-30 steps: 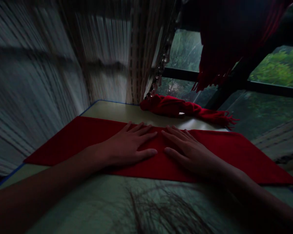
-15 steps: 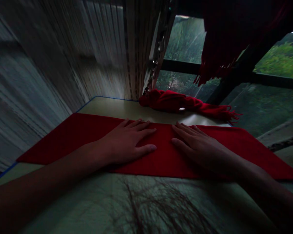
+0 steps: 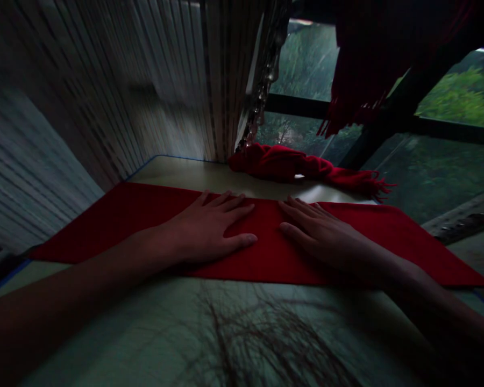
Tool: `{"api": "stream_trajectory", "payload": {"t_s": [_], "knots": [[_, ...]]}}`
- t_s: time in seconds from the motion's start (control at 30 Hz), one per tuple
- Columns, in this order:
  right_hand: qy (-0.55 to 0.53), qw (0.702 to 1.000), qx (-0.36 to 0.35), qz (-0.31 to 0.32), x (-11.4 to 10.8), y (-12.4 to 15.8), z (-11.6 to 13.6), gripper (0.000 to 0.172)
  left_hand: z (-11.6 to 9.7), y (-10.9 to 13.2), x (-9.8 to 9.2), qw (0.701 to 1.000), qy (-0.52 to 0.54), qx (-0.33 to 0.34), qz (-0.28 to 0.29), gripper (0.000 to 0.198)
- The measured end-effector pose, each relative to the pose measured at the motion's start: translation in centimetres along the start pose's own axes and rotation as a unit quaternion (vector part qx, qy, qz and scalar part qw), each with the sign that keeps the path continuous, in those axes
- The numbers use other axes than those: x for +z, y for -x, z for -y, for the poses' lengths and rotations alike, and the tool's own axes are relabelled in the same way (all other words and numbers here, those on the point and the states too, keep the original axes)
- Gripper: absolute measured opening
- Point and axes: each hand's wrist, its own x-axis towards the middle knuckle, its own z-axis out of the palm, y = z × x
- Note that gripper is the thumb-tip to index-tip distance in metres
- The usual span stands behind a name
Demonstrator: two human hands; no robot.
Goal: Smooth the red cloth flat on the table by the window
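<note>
A red cloth [image 3: 266,252], perhaps a folded scarf, lies flat and long across the pale table [image 3: 145,322]. On its left half rests my left hand [image 3: 205,228], palm down, fingers spread and pointing at the far edge. My right hand [image 3: 322,231] lies on the cloth to the right, palm down, fingers stretched out and close to each other. Bare red fabric shows between the two thumbs. Neither hand grips the cloth. Past its far edge a second red scarf [image 3: 290,164] with a fringe lies bunched up.
Another fringed red cloth [image 3: 358,80] hangs in front of the dark-framed window [image 3: 306,64]. A striped string curtain [image 3: 177,80] drops along the left side of the table. Loose strands of hair [image 3: 258,338] hang into the near foreground.
The whole view has shifted slightly, so the cloth and both hands appear a little higher. My hands keep nearly the same places on the cloth.
</note>
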Motion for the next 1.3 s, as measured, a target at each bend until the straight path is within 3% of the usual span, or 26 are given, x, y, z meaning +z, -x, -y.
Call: {"api": "stream_trajectory", "payload": {"t_s": [0.13,0.3,0.47,0.57,0.7,0.8,1.07,1.3], "knots": [[-0.006,1.0,-0.003,-0.024,-0.2,0.0,0.8,0.077,-0.3,-0.1,-0.1,1.0,0.003,-0.007,-0.015,0.076],[-0.038,0.998,-0.05,0.003,0.3,-0.2,2.2,0.074,-0.4,-0.2,0.3,1.0,0.011,0.005,-0.011,0.081],[0.015,1.0,0.008,0.004,0.1,-0.4,-0.3,0.077,0.9,-0.4,0.2,1.0,0.003,-0.023,-0.019,0.077],[0.033,0.999,0.034,-0.018,-0.1,-0.6,-0.8,0.077,0.6,-0.5,0.0,0.998,-0.002,-0.041,-0.044,0.073],[-0.014,1.0,-0.023,-0.008,0.1,-0.8,1.2,0.074,-0.7,-0.5,0.0,0.999,0.003,-0.014,-0.04,0.078],[-0.02,0.999,-0.037,0.021,0.4,-0.9,1.8,0.073,-0.6,-0.4,0.2,1.0,0.01,0.001,-0.019,0.084],[0.011,0.999,0.032,0.023,0.1,-0.7,-2.6,0.077,1.6,-0.3,0.1,0.999,0.007,-0.033,-0.021,0.078],[-0.001,1.0,-0.011,-0.006,0.0,-0.9,-2.2,0.076,1.0,-0.4,0.1,0.998,0.019,-0.035,-0.041,0.07]]}}
